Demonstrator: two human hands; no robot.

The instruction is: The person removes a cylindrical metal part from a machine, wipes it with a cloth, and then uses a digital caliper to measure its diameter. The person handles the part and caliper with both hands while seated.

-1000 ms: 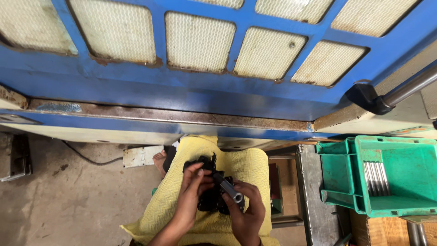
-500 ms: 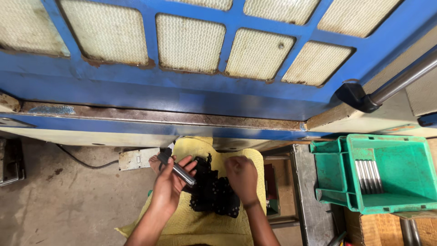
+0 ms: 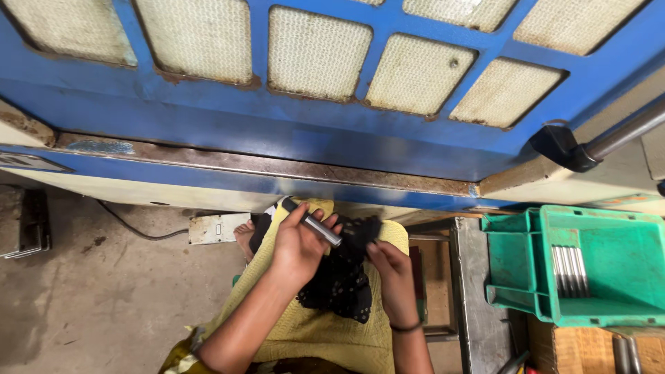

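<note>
Green plastic bin (image 3: 609,277), right edge of frame, holds a row of bright metal rods (image 3: 569,270) laid side by side. Below it, at lower right, sits a wooden crate (image 3: 589,350) with more rod ends showing. A white switch box (image 3: 216,228) lies on the floor at centre left, with a dark cable running off to the left.

Upper half of frame: a blue metal frame (image 3: 312,131) with pale mesh panels and a rusty strip along its lower edge. A black handle with a steel bar (image 3: 589,149) sits at right. The concrete floor (image 3: 90,291) at lower left is stained.

Centre bottom: a yellow cloth (image 3: 312,332) across the lap, a black rag (image 3: 343,280) on it. Left hand (image 3: 298,246) has its grip clenched around a short metal rod (image 3: 313,223), silvery with a dark end, tilted up-left. Right hand (image 3: 391,266) has fingers pressed into the rag; whether it pinches the cloth, cannot tell.
</note>
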